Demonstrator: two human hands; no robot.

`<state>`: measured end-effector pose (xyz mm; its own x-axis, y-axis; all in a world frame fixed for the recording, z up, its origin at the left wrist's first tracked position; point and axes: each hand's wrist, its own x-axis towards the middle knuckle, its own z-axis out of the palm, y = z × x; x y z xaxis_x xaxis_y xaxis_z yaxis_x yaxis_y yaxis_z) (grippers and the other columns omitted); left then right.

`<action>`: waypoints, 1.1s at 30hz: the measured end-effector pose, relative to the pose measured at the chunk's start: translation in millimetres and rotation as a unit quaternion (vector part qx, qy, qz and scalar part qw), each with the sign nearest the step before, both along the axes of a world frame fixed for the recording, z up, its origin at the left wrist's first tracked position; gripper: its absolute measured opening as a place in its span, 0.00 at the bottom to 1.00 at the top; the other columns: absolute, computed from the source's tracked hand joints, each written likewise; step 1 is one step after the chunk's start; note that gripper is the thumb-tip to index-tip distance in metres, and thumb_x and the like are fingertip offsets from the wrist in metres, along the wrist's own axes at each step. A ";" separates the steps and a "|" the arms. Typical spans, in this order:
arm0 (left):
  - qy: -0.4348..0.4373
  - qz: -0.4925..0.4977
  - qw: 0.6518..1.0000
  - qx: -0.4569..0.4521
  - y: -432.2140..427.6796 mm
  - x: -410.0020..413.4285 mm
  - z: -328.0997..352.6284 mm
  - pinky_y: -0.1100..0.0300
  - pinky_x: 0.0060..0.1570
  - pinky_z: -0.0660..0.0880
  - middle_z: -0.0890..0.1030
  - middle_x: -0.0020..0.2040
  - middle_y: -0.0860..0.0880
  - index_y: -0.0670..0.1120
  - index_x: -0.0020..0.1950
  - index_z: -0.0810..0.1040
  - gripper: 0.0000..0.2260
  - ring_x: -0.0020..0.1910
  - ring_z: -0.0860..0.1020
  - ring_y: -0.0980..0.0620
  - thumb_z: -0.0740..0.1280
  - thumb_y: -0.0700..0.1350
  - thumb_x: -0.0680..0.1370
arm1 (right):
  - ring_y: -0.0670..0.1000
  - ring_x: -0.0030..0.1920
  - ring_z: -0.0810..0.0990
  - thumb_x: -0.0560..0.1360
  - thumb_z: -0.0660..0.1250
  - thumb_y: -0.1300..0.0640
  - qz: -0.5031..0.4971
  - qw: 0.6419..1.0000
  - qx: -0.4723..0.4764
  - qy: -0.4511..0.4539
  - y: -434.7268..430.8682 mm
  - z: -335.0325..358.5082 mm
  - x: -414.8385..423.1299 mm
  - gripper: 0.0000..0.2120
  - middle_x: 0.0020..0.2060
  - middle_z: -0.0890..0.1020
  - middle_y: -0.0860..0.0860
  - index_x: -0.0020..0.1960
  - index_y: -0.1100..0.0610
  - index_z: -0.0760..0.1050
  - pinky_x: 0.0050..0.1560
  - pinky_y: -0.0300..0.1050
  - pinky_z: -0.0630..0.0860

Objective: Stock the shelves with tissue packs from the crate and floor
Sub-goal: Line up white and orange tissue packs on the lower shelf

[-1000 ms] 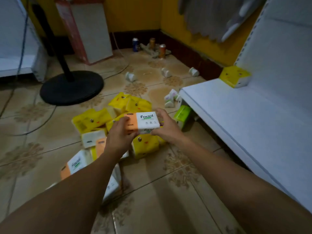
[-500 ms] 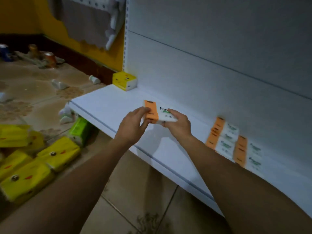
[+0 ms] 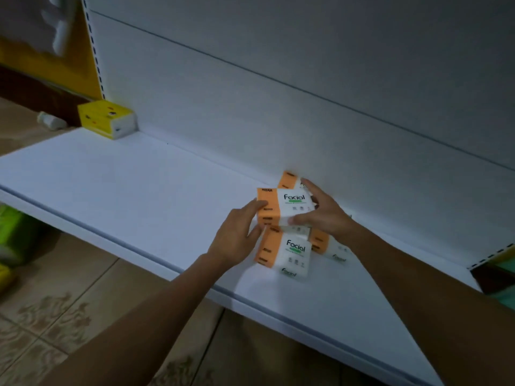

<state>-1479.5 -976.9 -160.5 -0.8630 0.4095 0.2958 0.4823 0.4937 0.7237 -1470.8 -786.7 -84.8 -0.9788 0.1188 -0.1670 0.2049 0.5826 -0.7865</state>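
Both hands hold one orange and white "Facial" tissue pack [image 3: 287, 205] over the white shelf [image 3: 125, 190]. My left hand [image 3: 239, 235] grips its orange left end. My right hand [image 3: 320, 213] curls round its right end, thumb under the front edge. The pack sits on top of other orange and white packs: one lies in front below it [image 3: 287, 253], one behind it [image 3: 289, 180] against the back panel, and one [image 3: 333, 250] partly hidden under my right wrist. A yellow tissue pack [image 3: 107, 118] stands in the shelf's far left corner.
The shelf's white back panel [image 3: 278, 93] rises right behind the packs. A green pack [image 3: 14, 235] and a yellow one [image 3: 4, 277] lie on the tiled floor [image 3: 69, 302] at the left, below the shelf edge. A small white object [image 3: 50, 121] lies on the floor beyond the shelf end.
The pack went from the floor pile up to the shelf, then right along it onto the other orange packs. Both hands kept hold of it throughout.
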 end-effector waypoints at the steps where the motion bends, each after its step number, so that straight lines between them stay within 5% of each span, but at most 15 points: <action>1: -0.018 -0.009 1.000 0.006 5.8 4.3 -5.3 0.51 0.58 0.73 0.75 0.64 0.48 0.47 0.69 0.65 0.21 0.59 0.74 0.47 0.57 0.50 0.77 | 0.51 0.53 0.77 0.62 0.77 0.65 -0.010 1.000 -0.004 -0.023 2.5 -5.7 3.8 0.49 0.58 0.76 0.51 0.74 0.44 0.56 0.54 0.48 0.77; 5: -0.058 -0.023 0.998 0.011 25.4 17.6 -16.2 0.51 0.52 0.75 0.77 0.61 0.46 0.46 0.68 0.65 0.21 0.54 0.76 0.46 0.54 0.51 0.76 | 0.57 0.61 0.73 0.48 0.78 0.50 -0.061 0.996 0.053 -0.030 9.0 -44.4 27.6 0.53 0.61 0.72 0.56 0.71 0.44 0.63 0.62 0.53 0.73; 9: -0.058 -0.069 0.996 -0.018 48.7 27.2 -14.1 0.48 0.59 0.71 0.73 0.65 0.44 0.48 0.71 0.63 0.21 0.62 0.72 0.42 0.61 0.45 0.78 | 0.55 0.64 0.69 0.62 0.77 0.62 -0.142 0.981 0.128 0.036 28.9 -47.3 62.2 0.36 0.62 0.70 0.57 0.68 0.55 0.70 0.62 0.37 0.64; 13: -0.025 -0.114 0.986 -0.115 59.0 39.1 -15.5 0.50 0.69 0.61 0.66 0.72 0.45 0.50 0.74 0.57 0.26 0.71 0.61 0.46 0.62 0.48 0.78 | 0.54 0.61 0.73 0.64 0.76 0.64 -0.236 0.966 0.102 0.022 53.1 -59.0 95.6 0.31 0.62 0.74 0.56 0.65 0.59 0.72 0.59 0.43 0.70; 19: 0.007 -0.141 0.936 -0.322 39.3 28.8 -26.2 0.42 0.73 0.47 0.53 0.76 0.54 0.51 0.75 0.55 0.25 0.75 0.47 0.51 0.58 0.51 0.79 | 0.58 0.58 0.72 0.66 0.71 0.67 -0.238 0.957 0.167 -0.025 52.5 -78.7 98.5 0.28 0.57 0.72 0.59 0.63 0.60 0.66 0.50 0.45 0.71; 25: 0.047 -0.117 0.945 -0.302 28.2 30.8 -39.3 0.47 0.73 0.53 0.54 0.76 0.53 0.50 0.74 0.55 0.25 0.75 0.49 0.50 0.58 0.49 0.79 | 0.59 0.61 0.71 0.72 0.68 0.60 -0.222 0.923 0.289 -0.123 31.4 -82.9 88.8 0.28 0.59 0.68 0.59 0.65 0.62 0.57 0.55 0.52 0.73; 33: 0.036 -0.124 0.949 -0.287 27.7 31.1 -36.0 0.47 0.73 0.51 0.55 0.76 0.52 0.50 0.74 0.57 0.25 0.75 0.49 0.49 0.60 0.50 0.79 | 0.56 0.59 0.75 0.75 0.63 0.60 -0.182 0.895 0.357 -0.194 36.0 -74.5 108.0 0.20 0.58 0.72 0.57 0.64 0.60 0.60 0.54 0.48 0.72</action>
<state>-1448.4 -949.2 -196.5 -0.7053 0.7087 0.0170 0.6728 0.6616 0.3310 -1362.8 -750.7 -159.4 -0.7381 0.6302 -0.2411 0.6606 0.7477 -0.0679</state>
